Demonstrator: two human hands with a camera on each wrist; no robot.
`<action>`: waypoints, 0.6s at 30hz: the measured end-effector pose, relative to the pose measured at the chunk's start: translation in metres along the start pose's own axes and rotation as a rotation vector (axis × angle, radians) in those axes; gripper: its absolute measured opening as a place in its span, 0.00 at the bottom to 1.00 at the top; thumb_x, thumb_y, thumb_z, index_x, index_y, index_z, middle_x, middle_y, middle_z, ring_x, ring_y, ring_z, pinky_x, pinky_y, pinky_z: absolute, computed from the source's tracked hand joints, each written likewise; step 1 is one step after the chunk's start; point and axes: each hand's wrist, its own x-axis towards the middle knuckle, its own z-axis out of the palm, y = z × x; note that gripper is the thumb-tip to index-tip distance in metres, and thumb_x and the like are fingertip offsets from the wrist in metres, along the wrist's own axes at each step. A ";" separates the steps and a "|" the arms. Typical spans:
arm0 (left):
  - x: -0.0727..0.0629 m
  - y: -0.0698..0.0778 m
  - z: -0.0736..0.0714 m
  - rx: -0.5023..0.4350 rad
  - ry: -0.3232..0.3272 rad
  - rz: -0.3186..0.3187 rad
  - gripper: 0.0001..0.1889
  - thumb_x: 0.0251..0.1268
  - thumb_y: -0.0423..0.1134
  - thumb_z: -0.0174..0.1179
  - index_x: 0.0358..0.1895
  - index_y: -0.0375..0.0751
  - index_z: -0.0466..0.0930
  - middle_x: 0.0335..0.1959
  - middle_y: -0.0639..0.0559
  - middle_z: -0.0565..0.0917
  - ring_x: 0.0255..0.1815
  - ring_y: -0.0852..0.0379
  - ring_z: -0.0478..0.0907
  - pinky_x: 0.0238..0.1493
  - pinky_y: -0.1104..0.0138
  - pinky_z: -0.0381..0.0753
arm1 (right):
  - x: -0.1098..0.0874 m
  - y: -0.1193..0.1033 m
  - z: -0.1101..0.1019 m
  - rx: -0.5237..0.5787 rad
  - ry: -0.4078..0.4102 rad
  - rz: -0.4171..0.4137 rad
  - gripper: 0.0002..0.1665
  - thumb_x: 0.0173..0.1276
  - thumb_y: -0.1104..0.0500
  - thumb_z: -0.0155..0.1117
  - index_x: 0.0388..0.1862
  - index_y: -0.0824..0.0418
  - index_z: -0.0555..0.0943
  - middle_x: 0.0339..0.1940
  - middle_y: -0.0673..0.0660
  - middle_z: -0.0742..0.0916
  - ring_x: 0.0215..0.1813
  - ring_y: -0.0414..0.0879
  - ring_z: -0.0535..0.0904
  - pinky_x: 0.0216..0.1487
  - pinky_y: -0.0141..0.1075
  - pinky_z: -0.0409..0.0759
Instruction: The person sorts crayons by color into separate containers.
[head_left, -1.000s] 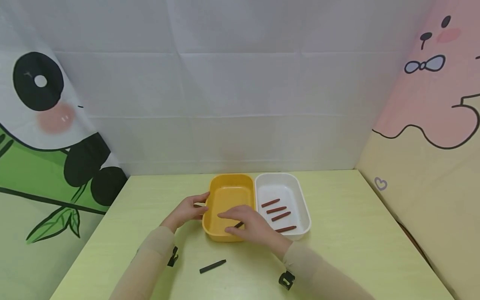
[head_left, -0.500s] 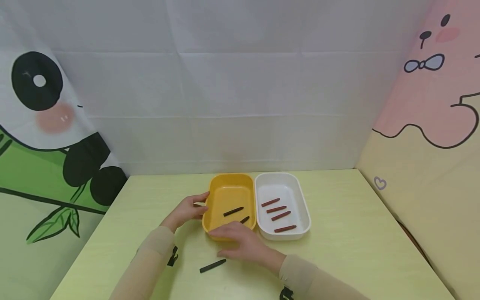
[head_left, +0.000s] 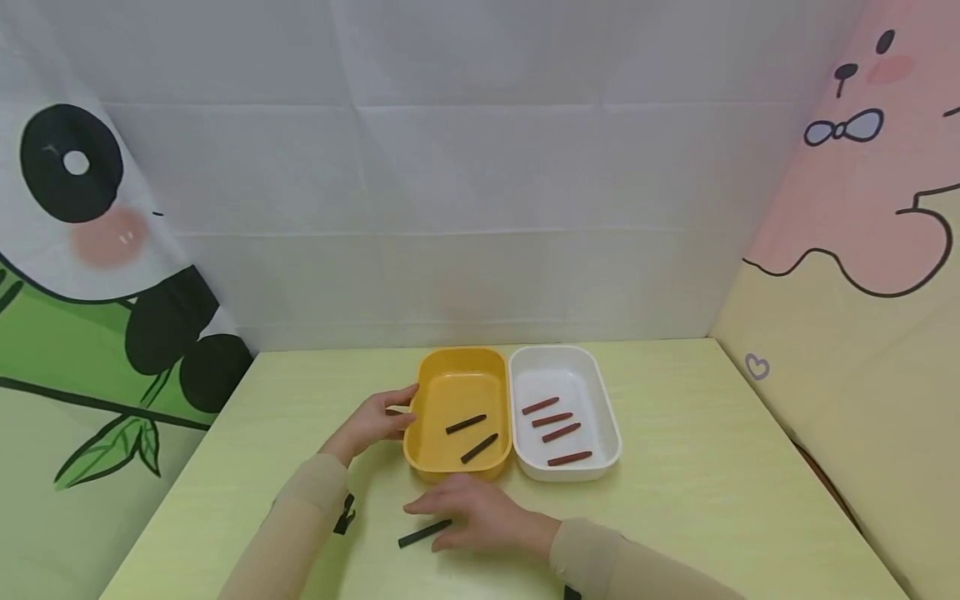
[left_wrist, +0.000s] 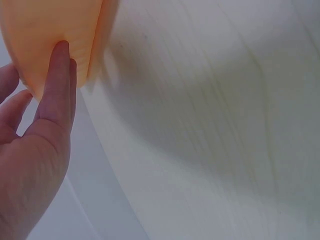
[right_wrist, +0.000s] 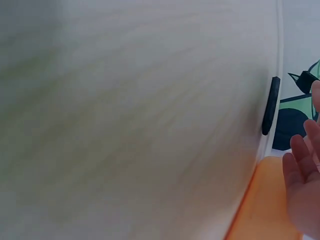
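Note:
My left hand point(head_left: 375, 425) rests against the left wall of a yellow tray point(head_left: 459, 367), its fingers nearly straight. In the left wrist view the fingertips touch the tray's outer side point(left_wrist: 55, 25). Two black crayons point(head_left: 467, 424) lie inside that tray. A third black crayon point(head_left: 420, 535) is on the table in front of it. Over this crayon's right end hovers my right hand point(head_left: 487, 518), thumb and fingers spread apart with nothing gripped. From the right wrist, the loose crayon point(right_wrist: 270, 106) appears apart from the fingers.
A white tray point(head_left: 555, 360) stands close against the yellow one on its right, with several red-brown crayons point(head_left: 561, 432) inside. The pale table point(head_left: 697, 467) meets a white cloth backdrop behind and printed cartoon walls at the sides.
My right hand has left a black crayon in the yellow tray and drawn back toward the front, to the loose crayon on the table. The left hand has stayed put.

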 end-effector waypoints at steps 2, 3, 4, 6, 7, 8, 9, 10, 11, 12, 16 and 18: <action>0.000 0.000 0.000 -0.002 0.001 -0.002 0.31 0.73 0.27 0.53 0.76 0.31 0.56 0.73 0.30 0.60 0.60 0.33 0.75 0.49 0.54 0.83 | 0.000 0.000 0.003 0.010 -0.022 0.013 0.32 0.62 0.51 0.75 0.66 0.49 0.79 0.61 0.41 0.82 0.62 0.33 0.73 0.64 0.24 0.63; -0.001 0.000 -0.001 -0.005 0.002 -0.003 0.31 0.73 0.27 0.53 0.76 0.31 0.56 0.74 0.30 0.60 0.60 0.33 0.75 0.49 0.54 0.83 | 0.000 0.000 0.005 0.011 -0.033 0.019 0.32 0.62 0.50 0.74 0.66 0.49 0.78 0.61 0.41 0.82 0.61 0.33 0.73 0.64 0.24 0.63; -0.001 0.000 -0.001 -0.005 0.001 -0.002 0.31 0.73 0.27 0.53 0.76 0.31 0.56 0.74 0.31 0.59 0.60 0.33 0.74 0.49 0.54 0.83 | 0.000 0.000 0.006 0.012 -0.044 0.024 0.32 0.63 0.50 0.74 0.66 0.49 0.78 0.61 0.41 0.82 0.61 0.32 0.72 0.64 0.24 0.63; -0.001 0.000 -0.001 -0.004 0.002 -0.005 0.31 0.73 0.27 0.53 0.76 0.31 0.56 0.74 0.31 0.59 0.60 0.33 0.74 0.49 0.54 0.83 | 0.001 0.000 0.009 0.000 -0.066 0.029 0.32 0.63 0.49 0.73 0.66 0.48 0.78 0.60 0.40 0.82 0.60 0.31 0.73 0.63 0.23 0.63; -0.001 0.000 -0.001 -0.002 0.001 -0.005 0.31 0.73 0.28 0.53 0.76 0.31 0.56 0.74 0.31 0.59 0.60 0.34 0.75 0.49 0.54 0.83 | 0.001 -0.001 0.010 0.000 -0.074 0.030 0.32 0.63 0.49 0.73 0.66 0.48 0.78 0.59 0.40 0.83 0.60 0.31 0.73 0.63 0.23 0.63; -0.001 0.000 -0.001 0.001 0.004 -0.008 0.31 0.73 0.28 0.53 0.76 0.32 0.56 0.74 0.31 0.60 0.60 0.34 0.75 0.49 0.54 0.83 | 0.002 -0.001 0.010 -0.003 -0.082 0.032 0.32 0.63 0.49 0.73 0.66 0.48 0.78 0.59 0.40 0.83 0.60 0.30 0.73 0.63 0.23 0.63; -0.001 0.000 -0.001 0.006 0.003 -0.009 0.31 0.73 0.28 0.54 0.76 0.32 0.56 0.74 0.31 0.60 0.60 0.34 0.75 0.49 0.54 0.83 | 0.002 -0.002 0.011 -0.014 -0.091 0.031 0.32 0.63 0.48 0.73 0.66 0.48 0.78 0.58 0.40 0.83 0.59 0.30 0.73 0.63 0.22 0.63; -0.001 0.000 -0.001 0.009 0.002 -0.009 0.31 0.73 0.28 0.54 0.76 0.32 0.56 0.74 0.31 0.60 0.60 0.34 0.75 0.49 0.55 0.83 | 0.003 -0.002 0.012 -0.018 -0.098 0.033 0.32 0.63 0.48 0.73 0.66 0.48 0.78 0.58 0.39 0.83 0.59 0.30 0.73 0.63 0.22 0.63; -0.001 0.000 -0.001 0.011 0.002 -0.009 0.31 0.73 0.29 0.54 0.76 0.32 0.56 0.74 0.31 0.60 0.60 0.34 0.75 0.49 0.55 0.83 | 0.003 -0.003 0.012 -0.025 -0.104 0.037 0.31 0.63 0.48 0.72 0.66 0.47 0.78 0.58 0.39 0.83 0.59 0.29 0.73 0.63 0.22 0.63; -0.001 0.000 -0.001 0.011 0.002 -0.009 0.31 0.73 0.29 0.54 0.76 0.32 0.56 0.74 0.31 0.60 0.60 0.34 0.75 0.49 0.55 0.83 | 0.004 -0.003 0.012 -0.027 -0.109 0.040 0.31 0.63 0.48 0.72 0.66 0.47 0.78 0.58 0.39 0.83 0.59 0.29 0.73 0.63 0.22 0.63; -0.002 0.002 -0.001 0.000 -0.001 -0.010 0.31 0.73 0.28 0.53 0.76 0.31 0.56 0.75 0.31 0.59 0.61 0.33 0.73 0.49 0.55 0.83 | 0.007 -0.005 0.013 -0.026 -0.123 0.055 0.31 0.63 0.48 0.72 0.66 0.47 0.79 0.57 0.39 0.84 0.59 0.29 0.74 0.63 0.23 0.63; -0.003 0.003 -0.001 -0.002 -0.002 -0.012 0.31 0.73 0.28 0.53 0.76 0.31 0.56 0.75 0.31 0.59 0.62 0.32 0.73 0.49 0.55 0.83 | 0.008 -0.006 0.013 -0.032 -0.125 0.057 0.30 0.63 0.49 0.73 0.65 0.47 0.79 0.56 0.39 0.84 0.58 0.29 0.74 0.63 0.22 0.63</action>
